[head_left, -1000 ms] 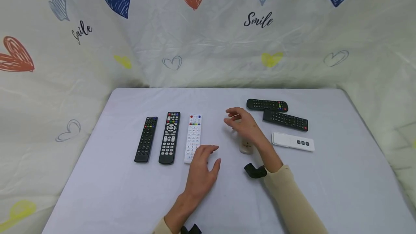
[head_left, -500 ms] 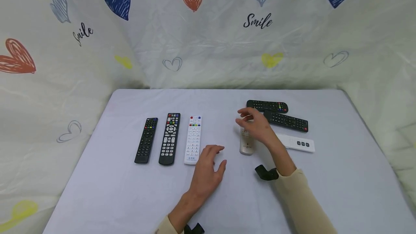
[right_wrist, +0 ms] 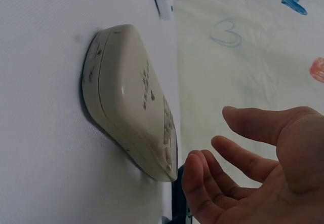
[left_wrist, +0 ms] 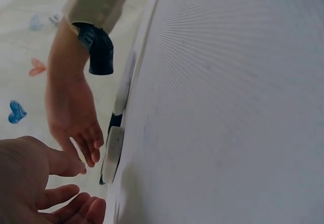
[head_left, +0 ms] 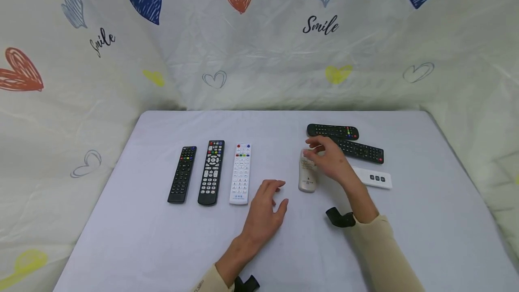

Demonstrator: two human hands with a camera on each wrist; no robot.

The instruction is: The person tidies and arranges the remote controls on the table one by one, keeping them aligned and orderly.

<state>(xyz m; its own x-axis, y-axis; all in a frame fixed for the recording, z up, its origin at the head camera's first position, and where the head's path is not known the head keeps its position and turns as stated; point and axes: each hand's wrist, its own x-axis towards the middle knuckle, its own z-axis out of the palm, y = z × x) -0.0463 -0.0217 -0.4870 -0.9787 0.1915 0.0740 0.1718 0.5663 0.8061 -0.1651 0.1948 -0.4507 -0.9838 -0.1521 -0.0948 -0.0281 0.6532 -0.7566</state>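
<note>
My right hand (head_left: 330,161) is over the upper right edge of a beige remote control (head_left: 307,180), its fingers bent loosely and holding nothing. In the right wrist view the beige remote (right_wrist: 124,82) lies flat on the cloth, and the fingertips are beside its far end. My left hand (head_left: 265,213) is over the table to the lower right of a white remote control (head_left: 240,177). Its fingers are relaxed, with thumb and index apart and nothing between them. In the left wrist view, the left hand (left_wrist: 30,183) appears below the right hand (left_wrist: 76,107).
Two black remotes, one slim (head_left: 182,175) and one wider (head_left: 211,172), lie left of the white one. At the right are two more black remotes (head_left: 334,131) (head_left: 362,151) and a white slab with three dark buttons (head_left: 375,178). White cloth (head_left: 134,238) covers the table.
My right hand has moved to the right, uncovering more of the beige remote. The left hand has drifted right too, away from the white remote. The remotes stay in place.
</note>
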